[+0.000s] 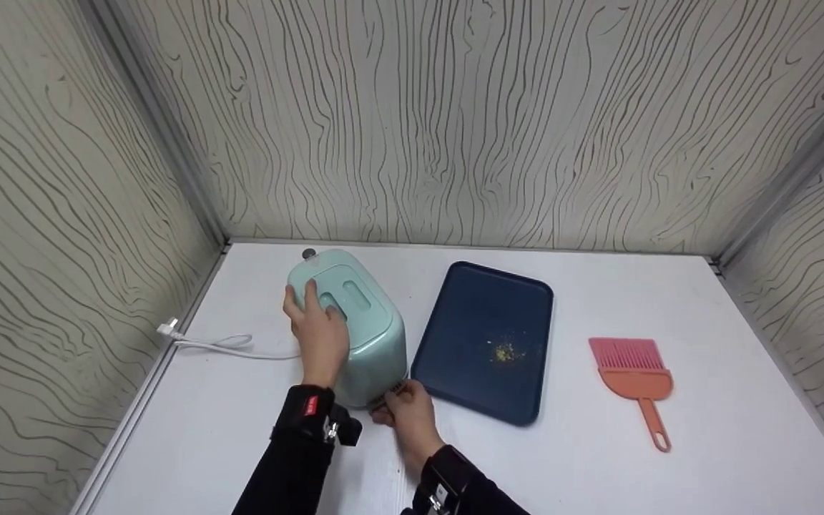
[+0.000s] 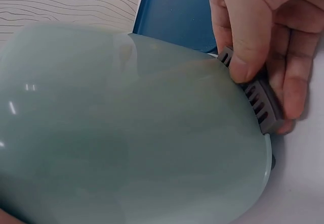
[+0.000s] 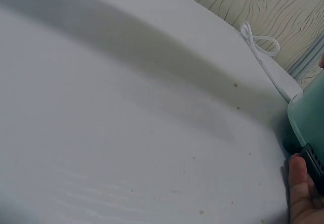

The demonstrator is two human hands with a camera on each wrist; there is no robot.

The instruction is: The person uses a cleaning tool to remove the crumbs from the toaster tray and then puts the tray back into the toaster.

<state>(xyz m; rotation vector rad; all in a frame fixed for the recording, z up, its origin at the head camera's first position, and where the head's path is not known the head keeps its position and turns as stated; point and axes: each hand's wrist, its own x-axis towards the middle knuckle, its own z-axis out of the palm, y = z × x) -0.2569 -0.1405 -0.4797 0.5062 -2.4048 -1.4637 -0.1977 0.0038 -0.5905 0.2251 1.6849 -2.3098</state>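
Note:
A mint-green toaster (image 1: pixel 372 363) stands on the left part of the table, its two slots facing up. My left hand (image 1: pixel 321 340) rests on its top beside the slots, fingers spread. At the toaster's near end, low down, my right hand (image 1: pixel 412 422) pinches the dark slotted handle of a crumb tray (image 2: pixel 262 105) between thumb and fingers. The handle sits right at the toaster's lower edge in the left wrist view. In the right wrist view, the right thumb (image 3: pixel 297 171) presses against this handle.
A dark blue tray (image 1: pixel 476 307) with yellowish crumbs (image 1: pixel 505 352) lies right of the toaster. Farther right is an orange brush with pink bristles (image 1: pixel 630 354). The toaster's white cord and plug (image 1: pixel 215 345) lie left. Small crumbs (image 3: pixel 236 85) dot the white table. Patterned walls enclose it.

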